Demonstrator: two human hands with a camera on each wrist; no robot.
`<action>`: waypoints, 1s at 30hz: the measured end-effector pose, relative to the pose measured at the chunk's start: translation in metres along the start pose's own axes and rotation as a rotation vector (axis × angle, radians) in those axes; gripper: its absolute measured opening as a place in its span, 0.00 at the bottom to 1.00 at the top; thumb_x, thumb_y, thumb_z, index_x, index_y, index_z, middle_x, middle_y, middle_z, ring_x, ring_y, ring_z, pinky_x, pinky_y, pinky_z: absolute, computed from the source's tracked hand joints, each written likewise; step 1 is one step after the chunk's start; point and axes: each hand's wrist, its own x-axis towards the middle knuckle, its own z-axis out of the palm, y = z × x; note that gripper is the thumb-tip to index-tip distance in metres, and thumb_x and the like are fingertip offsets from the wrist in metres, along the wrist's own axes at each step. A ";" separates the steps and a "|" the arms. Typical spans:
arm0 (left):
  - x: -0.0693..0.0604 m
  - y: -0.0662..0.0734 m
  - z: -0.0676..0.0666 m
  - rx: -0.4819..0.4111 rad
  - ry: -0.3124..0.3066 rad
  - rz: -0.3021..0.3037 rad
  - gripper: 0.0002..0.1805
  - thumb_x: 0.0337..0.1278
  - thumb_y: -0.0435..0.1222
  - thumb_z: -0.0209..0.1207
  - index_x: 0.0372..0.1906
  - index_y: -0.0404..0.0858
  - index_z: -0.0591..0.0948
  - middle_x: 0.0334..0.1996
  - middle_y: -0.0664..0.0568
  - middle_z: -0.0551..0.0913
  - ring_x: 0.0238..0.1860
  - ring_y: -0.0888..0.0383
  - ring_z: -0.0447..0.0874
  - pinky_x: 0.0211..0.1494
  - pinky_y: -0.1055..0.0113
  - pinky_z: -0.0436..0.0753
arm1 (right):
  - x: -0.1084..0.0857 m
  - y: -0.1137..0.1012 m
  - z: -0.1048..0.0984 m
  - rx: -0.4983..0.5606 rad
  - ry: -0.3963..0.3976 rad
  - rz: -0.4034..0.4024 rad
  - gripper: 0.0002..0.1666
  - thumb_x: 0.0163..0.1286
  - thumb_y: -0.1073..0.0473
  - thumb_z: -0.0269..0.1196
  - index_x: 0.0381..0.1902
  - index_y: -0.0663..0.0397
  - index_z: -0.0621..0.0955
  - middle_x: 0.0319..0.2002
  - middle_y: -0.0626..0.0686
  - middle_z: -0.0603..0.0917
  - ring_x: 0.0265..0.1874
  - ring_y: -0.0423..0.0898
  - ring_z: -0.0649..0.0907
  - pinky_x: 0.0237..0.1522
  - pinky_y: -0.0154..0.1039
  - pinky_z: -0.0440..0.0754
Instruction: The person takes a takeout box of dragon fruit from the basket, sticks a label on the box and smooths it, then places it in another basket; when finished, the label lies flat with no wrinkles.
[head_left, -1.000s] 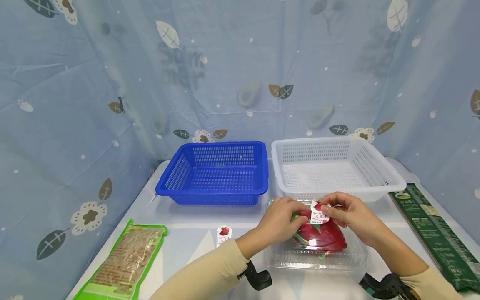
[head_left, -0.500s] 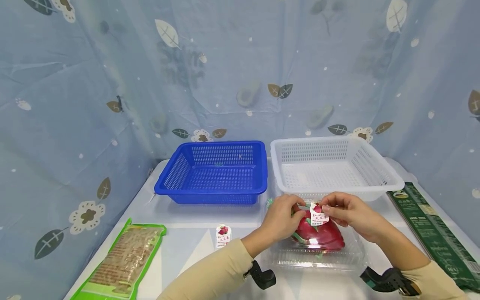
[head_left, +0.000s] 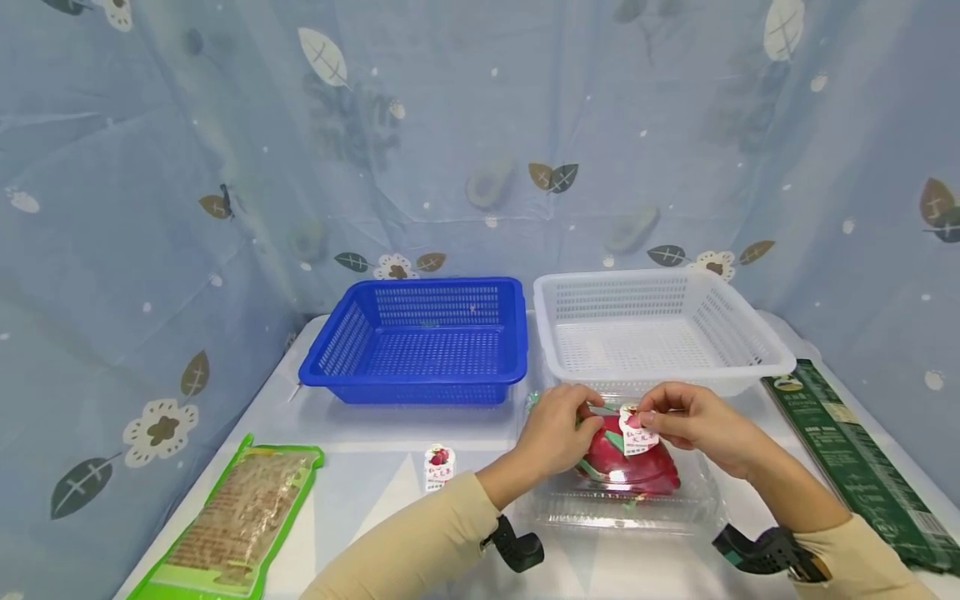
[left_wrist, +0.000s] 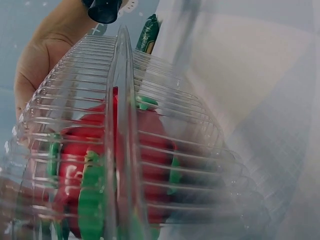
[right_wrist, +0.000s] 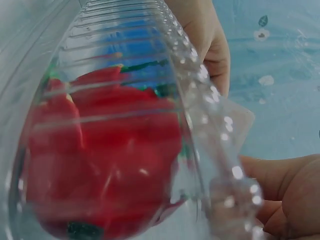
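Note:
A clear plastic clamshell box (head_left: 615, 518) sits in front of the white basket. Inside it lies a red dragon fruit (head_left: 630, 467) with green scales. My right hand (head_left: 701, 423) pinches a white dragon fruit label (head_left: 637, 433) by its upper right edge, against or just above the lid; contact cannot be made out. My left hand (head_left: 553, 432) rests on the box's left side, thumb and forefinger bent and apart, near the label. Both wrist views show the ridged box wall up close, with the dragon fruit (left_wrist: 85, 175) behind it. The left fingertips are partly hidden.
Another label (head_left: 439, 467) lies on the table to the left. A blue basket (head_left: 420, 392) and a white basket (head_left: 667, 377) stand at the back. A green-edged food packet (head_left: 236, 517) lies far left, a long dark green packet (head_left: 855, 458) far right.
The view has shifted, so everything sits slightly further left. My left fingertips have drawn back a little from the label. My right hand keeps its pinch on it.

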 end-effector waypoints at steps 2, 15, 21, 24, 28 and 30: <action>0.000 0.000 0.000 0.004 0.005 0.002 0.09 0.61 0.38 0.62 0.45 0.44 0.84 0.29 0.58 0.80 0.36 0.64 0.76 0.43 0.74 0.72 | 0.000 -0.001 0.000 -0.008 -0.007 0.005 0.16 0.72 0.61 0.60 0.47 0.71 0.73 0.27 0.42 0.75 0.18 0.38 0.65 0.20 0.35 0.65; 0.000 0.000 0.001 -0.011 -0.011 -0.006 0.09 0.61 0.38 0.63 0.46 0.43 0.84 0.30 0.57 0.80 0.35 0.64 0.75 0.41 0.75 0.71 | -0.001 -0.001 0.003 -0.082 0.036 0.039 0.18 0.71 0.61 0.61 0.48 0.73 0.74 0.24 0.44 0.73 0.17 0.36 0.65 0.21 0.33 0.68; 0.001 0.000 0.000 -0.009 -0.014 -0.014 0.10 0.61 0.38 0.63 0.46 0.43 0.84 0.30 0.57 0.80 0.36 0.64 0.75 0.42 0.74 0.72 | 0.000 0.000 0.001 -0.044 0.014 -0.006 0.15 0.72 0.62 0.59 0.46 0.72 0.73 0.24 0.42 0.72 0.18 0.37 0.65 0.21 0.33 0.66; 0.000 0.000 0.000 -0.006 -0.014 -0.017 0.09 0.61 0.38 0.63 0.46 0.44 0.84 0.30 0.58 0.80 0.36 0.64 0.75 0.42 0.74 0.72 | -0.001 0.001 0.000 -0.016 -0.008 -0.020 0.14 0.72 0.62 0.59 0.46 0.72 0.73 0.24 0.41 0.72 0.19 0.38 0.65 0.21 0.35 0.66; 0.000 0.001 0.000 -0.005 -0.017 -0.019 0.09 0.60 0.39 0.64 0.45 0.45 0.84 0.30 0.58 0.81 0.36 0.64 0.75 0.41 0.74 0.71 | -0.001 0.001 0.002 -0.083 0.020 0.010 0.16 0.71 0.60 0.61 0.46 0.70 0.75 0.28 0.44 0.76 0.22 0.37 0.69 0.24 0.33 0.70; 0.000 0.001 0.000 -0.003 -0.019 -0.013 0.09 0.60 0.40 0.64 0.44 0.45 0.84 0.31 0.57 0.82 0.36 0.64 0.75 0.41 0.75 0.71 | -0.002 -0.001 0.007 -0.185 0.066 0.018 0.14 0.70 0.58 0.62 0.45 0.66 0.78 0.31 0.47 0.79 0.25 0.38 0.72 0.27 0.33 0.73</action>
